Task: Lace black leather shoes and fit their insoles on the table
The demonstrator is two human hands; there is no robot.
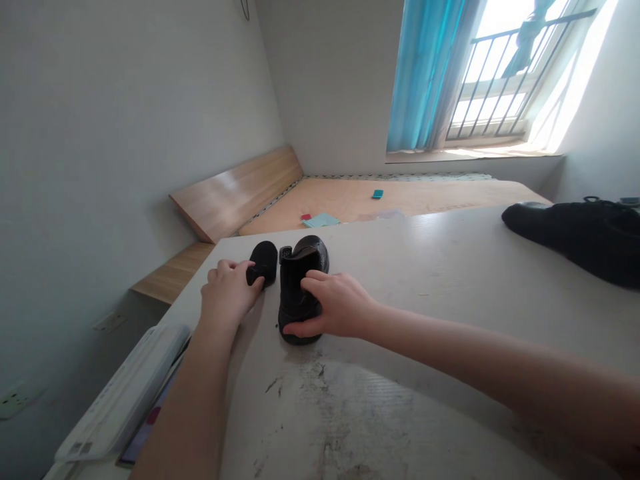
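A black shoe (303, 293) rests on the white tabletop, its opening facing me. My right hand (343, 303) grips its side, with the fingers in the opening and the thumb low on the near end. Left of the shoe, my left hand (230, 288) is closed around a small black oblong piece with a rounded end (264, 259). Its exact kind cannot be made out. This piece is close to the tabletop and apart from the shoe.
Another black shoe (575, 240) with laces lies at the table's right. Dark smudges (320, 370) mark the white tabletop (425, 287). A white flat case (125, 393) sits at the left edge. Beyond are a bed (430, 193), a wooden headboard (245, 187) and a blue curtain (425, 73).
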